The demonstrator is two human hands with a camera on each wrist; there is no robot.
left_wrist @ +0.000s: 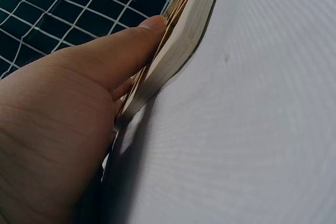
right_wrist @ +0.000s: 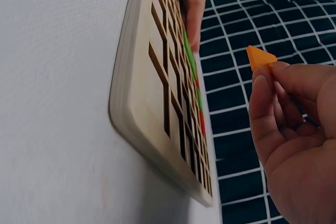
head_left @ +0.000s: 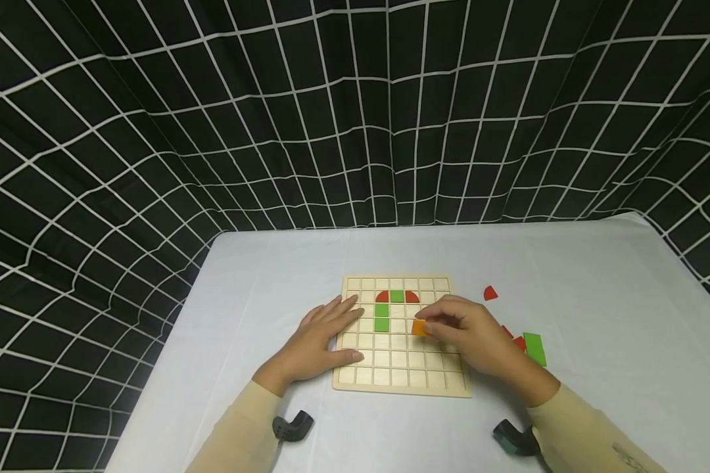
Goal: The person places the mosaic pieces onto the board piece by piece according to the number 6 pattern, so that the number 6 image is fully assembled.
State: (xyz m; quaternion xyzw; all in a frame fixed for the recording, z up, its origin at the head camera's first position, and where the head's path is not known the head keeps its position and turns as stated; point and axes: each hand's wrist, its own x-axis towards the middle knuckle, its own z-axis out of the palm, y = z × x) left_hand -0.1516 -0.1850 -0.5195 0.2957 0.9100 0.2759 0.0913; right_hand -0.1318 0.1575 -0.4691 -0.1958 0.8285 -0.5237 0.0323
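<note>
A square wooden grid board lies on the table. In its cells sit a green square tile between two red quarter-round tiles, and two more green tiles below the left red one. My right hand pinches an orange tile between thumb and fingers over the board's right half; the right wrist view shows that tile raised off the grid. Fingers spread, my left hand rests on the board's left edge, its thumb along the rim in the left wrist view.
Right of the board lie a loose red quarter-round tile, a few red tiles partly behind my right forearm, and a green piece. A white cloth covers the table. Black curtains with white grid lines stand around it.
</note>
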